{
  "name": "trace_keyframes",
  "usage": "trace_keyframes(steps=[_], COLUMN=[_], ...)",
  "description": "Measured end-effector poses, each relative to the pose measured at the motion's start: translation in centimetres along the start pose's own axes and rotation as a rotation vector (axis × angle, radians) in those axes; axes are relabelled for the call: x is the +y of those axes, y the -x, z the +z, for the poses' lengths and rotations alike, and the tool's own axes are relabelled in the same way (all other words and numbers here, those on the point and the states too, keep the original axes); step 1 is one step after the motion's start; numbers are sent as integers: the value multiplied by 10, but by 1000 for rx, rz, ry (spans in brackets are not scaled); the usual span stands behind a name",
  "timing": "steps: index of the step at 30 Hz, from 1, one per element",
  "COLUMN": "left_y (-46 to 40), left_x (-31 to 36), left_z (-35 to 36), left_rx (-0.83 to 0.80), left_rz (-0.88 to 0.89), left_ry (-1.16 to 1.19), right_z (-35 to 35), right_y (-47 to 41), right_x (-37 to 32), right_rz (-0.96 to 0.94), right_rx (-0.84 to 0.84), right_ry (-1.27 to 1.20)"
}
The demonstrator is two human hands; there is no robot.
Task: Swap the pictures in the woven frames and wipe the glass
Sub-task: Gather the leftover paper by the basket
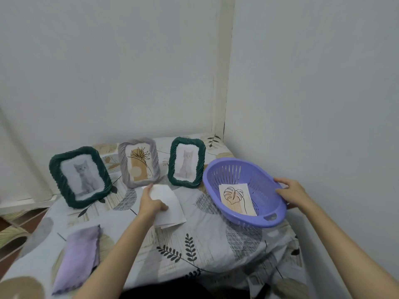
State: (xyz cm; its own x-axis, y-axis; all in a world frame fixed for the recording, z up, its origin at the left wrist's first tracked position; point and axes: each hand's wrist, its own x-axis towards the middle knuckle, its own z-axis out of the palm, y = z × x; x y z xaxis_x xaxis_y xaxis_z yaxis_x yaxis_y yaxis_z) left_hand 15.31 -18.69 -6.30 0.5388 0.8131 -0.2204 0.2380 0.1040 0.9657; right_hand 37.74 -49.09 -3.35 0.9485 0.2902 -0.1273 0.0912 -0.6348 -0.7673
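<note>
Three woven frames stand at the back of the table. A dark green frame [79, 176] at the left shows a grey cat. A grey frame [139, 161] in the middle shows a plant drawing. A smaller green frame [186, 161] shows a pale cat. My left hand [151, 203] rests on a stack of white sheets [170, 208] in front of the grey frame. My right hand [291, 192] grips the rim of a tilted purple basket [254, 214]. Inside it lies a leaf picture [236, 198]. A folded lilac cloth [78, 257] lies at the near left.
A leaf-patterned tablecloth [194, 251] covers the table. Walls close in behind and to the right, meeting in a corner behind the small green frame. A low white ledge [26, 202] and striped floor lie off the table's left edge.
</note>
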Motion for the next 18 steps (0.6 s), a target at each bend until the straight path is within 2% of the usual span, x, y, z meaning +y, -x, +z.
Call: trace_keyframes(steps=[2, 3, 5, 6, 8, 10, 11, 15, 18], left_y=[6, 10, 18, 23, 32, 40, 43, 51, 48], left_x=[4, 6, 8, 9, 9, 4, 2, -6, -12], left_z=[-3, -5, -6, -6, -6, -7, -9, -18, -23], left_rx=[8, 9, 0, -17, -93, -145, -160, -292, -340], left_rz=[39, 52, 64, 68, 90, 126, 138, 97, 77], left_ry=[25, 37, 50, 58, 65, 51, 44, 164, 230], right_z=[5, 12, 37, 54, 97, 139, 156, 192, 199], right_y=[11, 20, 47, 64, 98, 121, 127, 133, 129], right_x=[-12, -21, -48, -65, -93, -109, -114, -118, -113], right_rz=[-106, -202, -409, -482, -511, -405, -338, -115, -100], right_rx=[120, 227, 333, 269, -63, -374, -446, -509, -437], right_ry=[218, 241, 56, -65, -249, -389, -441, -658, -637])
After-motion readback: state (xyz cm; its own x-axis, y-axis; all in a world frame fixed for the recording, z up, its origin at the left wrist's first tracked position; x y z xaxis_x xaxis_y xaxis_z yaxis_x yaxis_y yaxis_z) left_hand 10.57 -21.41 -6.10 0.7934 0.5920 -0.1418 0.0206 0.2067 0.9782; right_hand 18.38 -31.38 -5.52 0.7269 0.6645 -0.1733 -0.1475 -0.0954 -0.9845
